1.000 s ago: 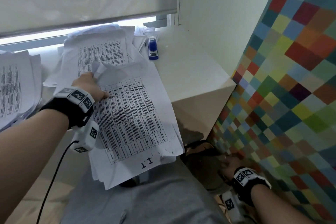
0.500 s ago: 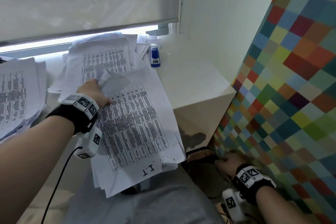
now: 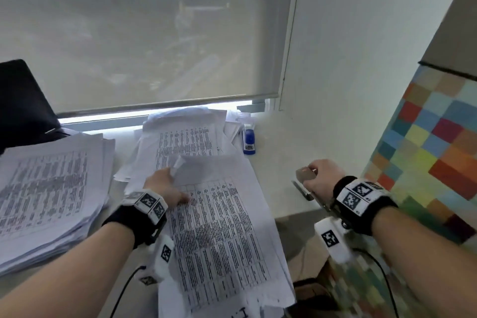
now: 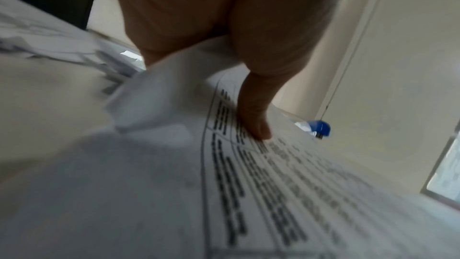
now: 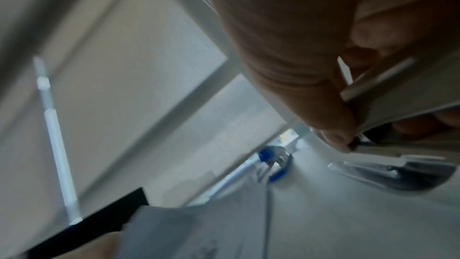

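A thick stack of printed sheets (image 3: 222,227) lies slanted across the white desk (image 3: 278,162) and hangs over its front edge. My left hand (image 3: 165,186) pinches the stack's upper left corner, which curls up. In the left wrist view the thumb (image 4: 256,117) presses on the top sheet (image 4: 248,184) and the paper passes between thumb and fingers. My right hand (image 3: 322,175) grips a grey metal stapler (image 3: 305,175) just above the desk, right of the sheets. The right wrist view shows the fingers (image 5: 286,46) wrapped round the stapler (image 5: 398,105).
A blue stapler (image 3: 249,139) lies at the back of the desk beside more loose sheets (image 3: 185,137). Another tall paper pile (image 3: 44,188) sits at the left, with a dark object (image 3: 23,106) behind it. A window blind (image 3: 144,46) hangs behind, and a coloured checkered wall (image 3: 426,150) stands to the right.
My right hand has come up from below the desk's right corner, holding the grey stapler over the desk. The left hand keeps its hold on the paper corner. The head view has tilted up.
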`<state>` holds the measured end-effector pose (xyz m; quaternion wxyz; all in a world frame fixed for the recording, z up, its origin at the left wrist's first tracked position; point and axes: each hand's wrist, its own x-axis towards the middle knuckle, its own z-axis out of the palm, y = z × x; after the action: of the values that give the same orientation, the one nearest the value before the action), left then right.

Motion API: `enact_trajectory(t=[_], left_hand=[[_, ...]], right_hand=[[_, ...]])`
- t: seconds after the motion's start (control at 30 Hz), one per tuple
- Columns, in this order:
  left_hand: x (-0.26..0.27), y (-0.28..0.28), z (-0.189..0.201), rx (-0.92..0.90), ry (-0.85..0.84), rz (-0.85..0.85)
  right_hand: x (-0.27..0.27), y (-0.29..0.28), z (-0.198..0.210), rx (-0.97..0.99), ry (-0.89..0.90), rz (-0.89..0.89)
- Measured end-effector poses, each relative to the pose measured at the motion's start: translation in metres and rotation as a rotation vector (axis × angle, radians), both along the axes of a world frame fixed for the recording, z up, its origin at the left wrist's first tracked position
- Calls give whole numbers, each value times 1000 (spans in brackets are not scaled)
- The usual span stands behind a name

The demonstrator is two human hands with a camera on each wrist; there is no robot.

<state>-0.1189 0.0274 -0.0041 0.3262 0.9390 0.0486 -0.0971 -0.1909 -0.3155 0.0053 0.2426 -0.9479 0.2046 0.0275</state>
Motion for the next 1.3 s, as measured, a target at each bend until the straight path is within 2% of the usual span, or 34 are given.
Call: enact_trajectory(t=[0.13,0.37,0.47,0.57,0.63,0.7,0.87,0.9,1.0,1.07,1.1,1.17,1.3], left_hand=[[-1,19,10,-205,-16,32],[16,47,38,-365,-42,79],[30,57,41,-410,-31,104],[42,62,37,-460,-26,120],[47,64,32,-482,-32,141],[52,66,27,-505,-39,154],[51,69,24,-574,-50,187],[49,70,25,-589,-46,185],[48,77,25,-604,-22,167],[43,78,29,-612,-21,170],[39,78,33,-620,-26,163],[31,76,41,-634,-33,142],[17,74,54,-672,-76,101]], right_hand=[[48,6,-8,-55,64,-24],[114,27,6,-164,141,25],[140,49,20,-233,23,-1],[170,77,28,-24,-143,17],[184,91,18,95,-87,32],[191,99,7,164,-35,-38],[191,90,-3,391,-47,-138],[188,90,-2,527,-111,-182],[158,90,19,1310,-417,-283],[129,88,45,1619,-380,-225],[113,90,60,1681,-313,-140],[85,96,81,1666,-240,-3],[47,111,95,1471,-278,106]])
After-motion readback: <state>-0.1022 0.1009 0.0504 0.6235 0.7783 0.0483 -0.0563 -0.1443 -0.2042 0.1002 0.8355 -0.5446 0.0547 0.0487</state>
